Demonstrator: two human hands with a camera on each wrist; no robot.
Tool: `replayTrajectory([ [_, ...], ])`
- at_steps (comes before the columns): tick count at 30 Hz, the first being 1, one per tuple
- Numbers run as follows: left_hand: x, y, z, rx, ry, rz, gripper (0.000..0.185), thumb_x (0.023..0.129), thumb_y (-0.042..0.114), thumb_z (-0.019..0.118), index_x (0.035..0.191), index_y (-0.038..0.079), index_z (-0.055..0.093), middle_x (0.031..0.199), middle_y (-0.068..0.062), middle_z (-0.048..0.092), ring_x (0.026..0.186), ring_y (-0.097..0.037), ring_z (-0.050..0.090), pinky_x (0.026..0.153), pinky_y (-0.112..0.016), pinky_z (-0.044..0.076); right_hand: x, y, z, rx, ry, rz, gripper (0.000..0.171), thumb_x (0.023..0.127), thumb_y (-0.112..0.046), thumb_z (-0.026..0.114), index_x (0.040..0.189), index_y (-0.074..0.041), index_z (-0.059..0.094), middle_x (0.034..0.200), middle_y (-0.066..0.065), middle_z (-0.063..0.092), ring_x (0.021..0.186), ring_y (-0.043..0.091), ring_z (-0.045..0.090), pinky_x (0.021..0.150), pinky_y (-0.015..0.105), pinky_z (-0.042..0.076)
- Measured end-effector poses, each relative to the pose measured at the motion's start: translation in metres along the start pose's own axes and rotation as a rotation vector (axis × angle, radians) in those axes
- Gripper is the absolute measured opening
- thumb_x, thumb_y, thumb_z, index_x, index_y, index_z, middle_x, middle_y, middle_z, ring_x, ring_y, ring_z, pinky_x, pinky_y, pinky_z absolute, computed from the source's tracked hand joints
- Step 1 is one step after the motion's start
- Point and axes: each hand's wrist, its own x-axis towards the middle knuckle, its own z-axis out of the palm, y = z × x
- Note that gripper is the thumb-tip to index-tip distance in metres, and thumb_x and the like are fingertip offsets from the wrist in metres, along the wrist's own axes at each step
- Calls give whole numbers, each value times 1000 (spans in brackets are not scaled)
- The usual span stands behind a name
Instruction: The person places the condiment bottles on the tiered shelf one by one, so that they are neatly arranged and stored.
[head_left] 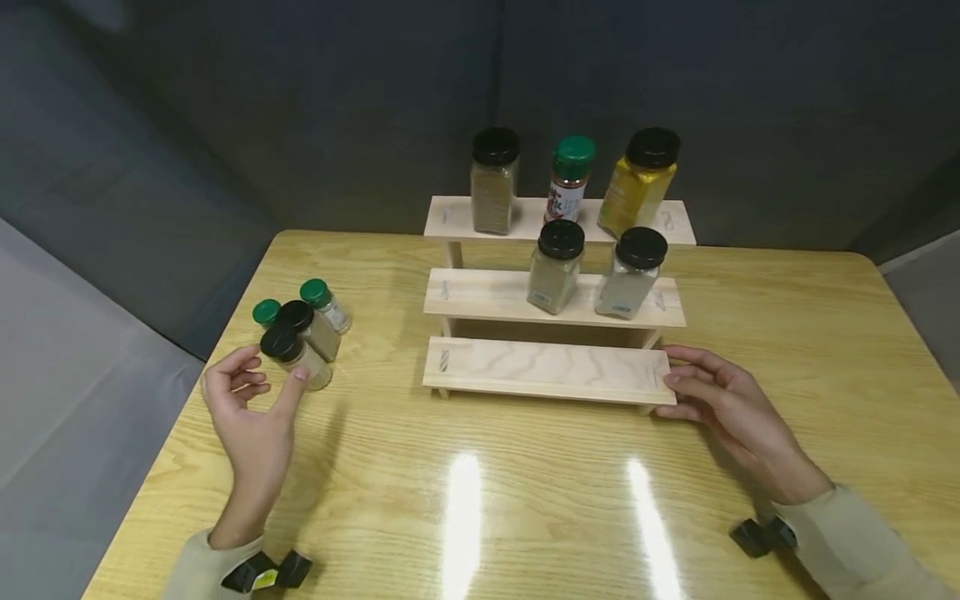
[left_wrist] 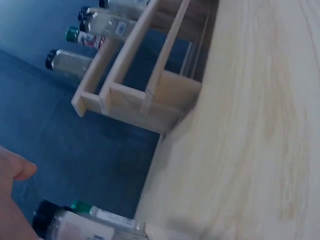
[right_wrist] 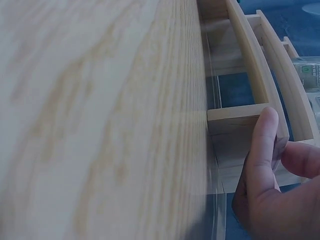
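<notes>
My left hand (head_left: 255,425) is at the small group of jars on the left, thumb and fingers spread apart. Its thumb overlaps the nearest black-capped spice jar (head_left: 311,371) in the head view. Behind that jar stand another black-capped jar (head_left: 321,336) and two green-capped bottles, one of them a shaker bottle (head_left: 336,315). With my right hand (head_left: 723,408) I hold the right end of the three-tier wooden rack (head_left: 547,369) at its lowest shelf, thumb on top. In the right wrist view, a finger (right_wrist: 264,145) lies along the shelf's end.
On the rack's top shelf stand a tan spice jar (head_left: 493,187), a green-capped bottle (head_left: 566,196) and a yellow jar (head_left: 636,196). Two black-capped jars, a left one (head_left: 553,279) and a right one (head_left: 626,287), stand on the middle shelf. Dark fabric (head_left: 360,108) hangs behind the table.
</notes>
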Motion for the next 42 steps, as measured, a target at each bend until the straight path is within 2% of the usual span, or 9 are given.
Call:
replayTrajectory([
  [5,4,-11,0,64,-4,-87,61,89,-4,84,141,-5,53,131,6,44,111,-15,46,91,-26,42,1,1,1,-4,-4,4,36,110,9,57,132,-15,70,109,7,63,98,16,68,83,38,68],
  [14,10,-25,5,110,9,-149,69,89,-1,87,147,-1,49,135,6,43,114,-14,49,90,-28,44,0,1,2,19,-17,-12,36,110,10,56,131,-15,70,107,7,64,96,15,68,82,37,68],
  [23,16,-33,9,107,22,-202,63,91,0,85,143,-5,51,127,8,47,107,-11,52,85,-28,46,0,1,3,42,-18,-13,36,110,11,56,131,-14,71,106,7,65,95,16,69,81,38,69],
  [32,16,-34,9,87,52,-195,56,91,-1,86,139,-6,58,119,9,56,102,-12,57,84,-25,49,0,-1,3,38,1,6,35,110,10,57,130,-15,70,107,7,65,95,16,69,81,37,69],
  [42,11,-31,7,76,32,-170,52,89,-4,87,133,-6,60,116,7,57,101,-14,58,82,-21,55,-1,-1,2,45,6,9,35,109,10,57,130,-15,71,106,7,65,94,17,70,80,37,69],
])
